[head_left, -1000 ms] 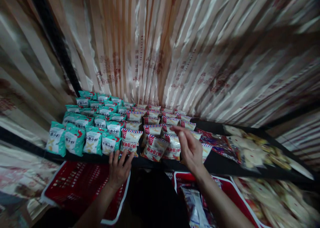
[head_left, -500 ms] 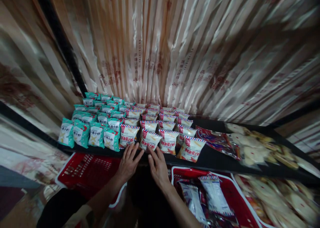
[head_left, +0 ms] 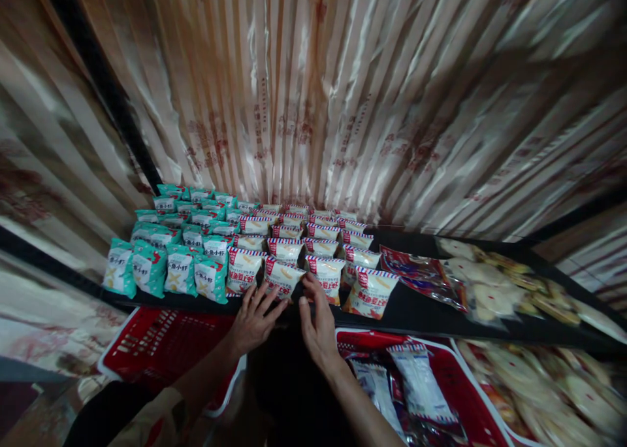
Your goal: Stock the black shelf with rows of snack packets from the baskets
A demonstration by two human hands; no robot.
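A white snack bag [head_left: 284,276] with a red-and-blue striped top edge stands in the front row on the black shelf. My left hand [head_left: 255,319] lies against its lower left front, fingers spread. At its right side is my right hand [head_left: 317,326], fingers stretched upward, between this bag and the neighbouring white bag [head_left: 327,274]. Neither hand is wrapped round a bag. Another white bag [head_left: 243,269] stands just behind my left fingertips. Further right, a leaning white bag [head_left: 371,291] sits at the shelf edge.
Rows of teal snack bags [head_left: 180,268] fill the shelf's left end. Flat red-purple packets [head_left: 421,274] and clear-wrapped pale rounds [head_left: 490,293] lie rightward on the black shelf [head_left: 416,313]. Below stand a red basket [head_left: 166,342] and another red basket [head_left: 470,395] holding packets. Plastic sheeting [head_left: 313,94] hangs behind.
My right hand has shifted from the front of the middle white bag to its right side. My left hand now covers more of its lower front. The view has shifted slightly.
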